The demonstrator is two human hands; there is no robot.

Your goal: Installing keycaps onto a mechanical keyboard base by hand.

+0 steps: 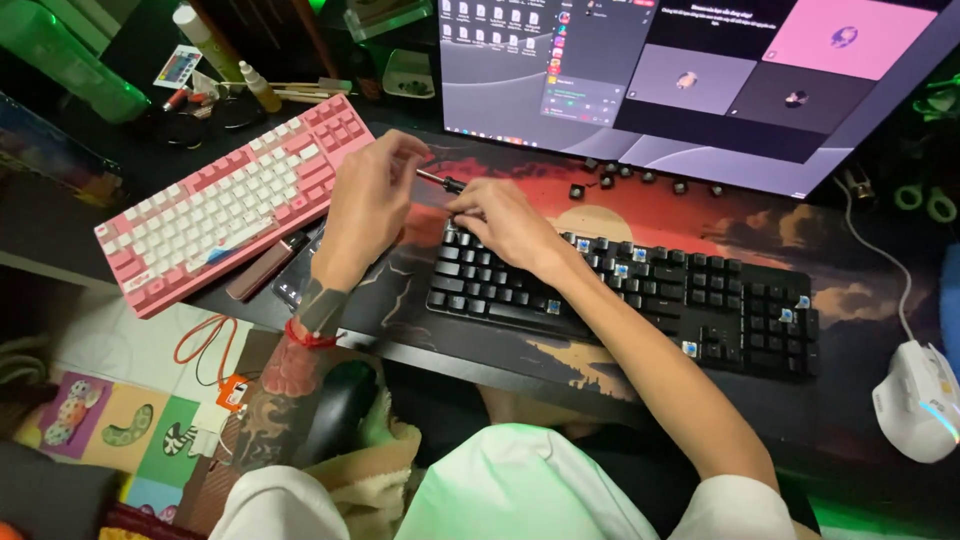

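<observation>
My left hand [370,195] grips the handle of a thin metal keycap-puller tool [440,181], holding it above the top-left corner of a black keyboard [640,300]. Fingers of my right hand [500,222] rest on that same corner, pinched near the tool's tip. Several keycaps are off the black keyboard, leaving blue switches bare. Loose black keycaps [640,178] lie in a row behind it on a red and black desk mat [760,225].
A pink and white keyboard [225,200] lies tilted at the left. A large monitor [680,70] stands at the back. A white mouse [918,400] sits at the right edge. Bottles and small items [215,55] crowd the far left corner.
</observation>
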